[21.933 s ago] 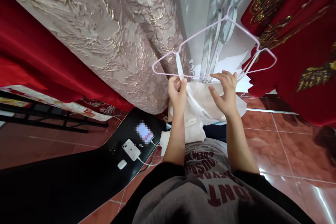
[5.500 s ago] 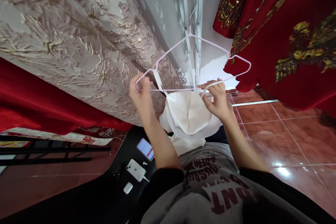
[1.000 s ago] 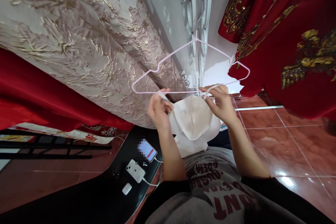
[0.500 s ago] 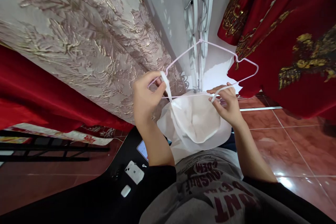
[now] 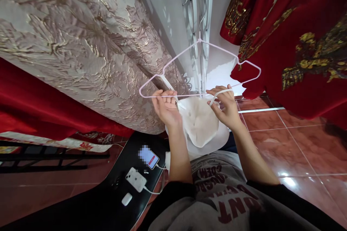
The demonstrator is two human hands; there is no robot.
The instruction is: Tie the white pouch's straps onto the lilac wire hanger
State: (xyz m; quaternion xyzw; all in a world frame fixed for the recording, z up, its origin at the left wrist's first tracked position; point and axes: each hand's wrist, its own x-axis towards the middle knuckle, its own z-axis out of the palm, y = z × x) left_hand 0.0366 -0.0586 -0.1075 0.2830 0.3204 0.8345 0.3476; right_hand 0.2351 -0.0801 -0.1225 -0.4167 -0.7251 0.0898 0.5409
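Observation:
A pale pink wire hanger (image 5: 245, 62) hangs by its hook from a white metal grille (image 5: 201, 14). A white garment (image 5: 200, 124) with thin straps droops below the hanger's bottom bar. My left hand (image 5: 166, 106) is closed at the bottom bar, pinching the garment's left strap, which runs up over the hanger's left shoulder. My right hand (image 5: 226, 105) is closed on the right strap, a white loop held just under the bar.
A gold-patterned beige curtain (image 5: 81, 43) hangs at left over red fabric (image 5: 32, 112). Red embroidered cloth (image 5: 292, 43) hangs at right. Below left, a black surface (image 5: 81, 198) carries two phones (image 5: 136, 179) and a small white case. The floor is red tile (image 5: 292, 140).
My left hand has come down from the hanger's left shoulder to its bottom bar, leaving the strap looped over the shoulder. My right hand keeps its hold on the right strap.

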